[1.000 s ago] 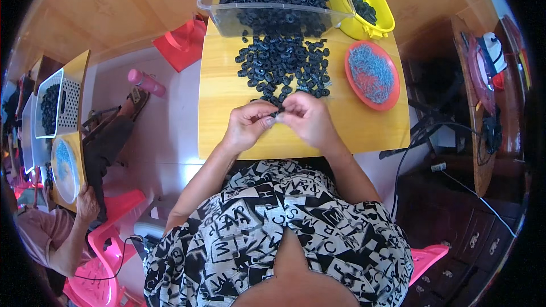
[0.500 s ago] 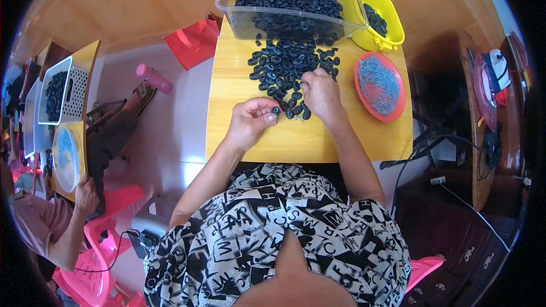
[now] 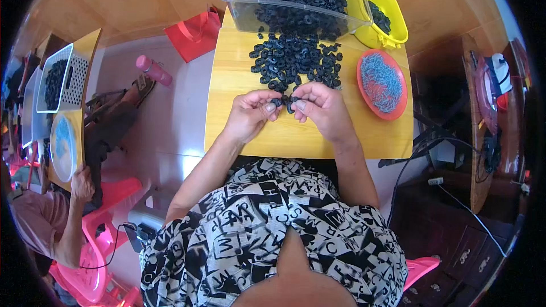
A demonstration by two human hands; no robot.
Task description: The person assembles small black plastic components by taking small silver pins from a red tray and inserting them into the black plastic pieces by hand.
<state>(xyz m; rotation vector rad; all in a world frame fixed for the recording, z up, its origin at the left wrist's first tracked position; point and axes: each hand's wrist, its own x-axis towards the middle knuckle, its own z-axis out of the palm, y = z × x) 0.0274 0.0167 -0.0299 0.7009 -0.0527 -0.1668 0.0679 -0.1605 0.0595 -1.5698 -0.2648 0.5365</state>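
Note:
Over the near half of the yellow table [image 3: 236,74], my two hands are close together. My left hand [image 3: 250,116] pinches a small black part [image 3: 276,102], rounded and ring-like, between thumb and fingers. A second small black part [image 3: 294,102] is at the closed fingertips of my right hand [image 3: 327,115]. Whether the two parts touch is too small to tell. Just beyond my fingers spreads a loose pile of similar black parts [image 3: 296,59]. To the right, a red oval plate [image 3: 388,116] holds many tiny grey-blue pieces [image 3: 381,82].
A clear plastic bin [image 3: 247,14] full of black parts stands at the table's far edge, beside a yellow basin [image 3: 399,20] with more. On the floor left are a red bag [image 3: 193,37] and pink bottle [image 3: 153,70]. Another person's hand [image 3: 83,183] rests at a neighbouring table.
My right hand has come back from the pile toward my left hand and now pinches a black part. My left hand has kept its part and shifted slightly.

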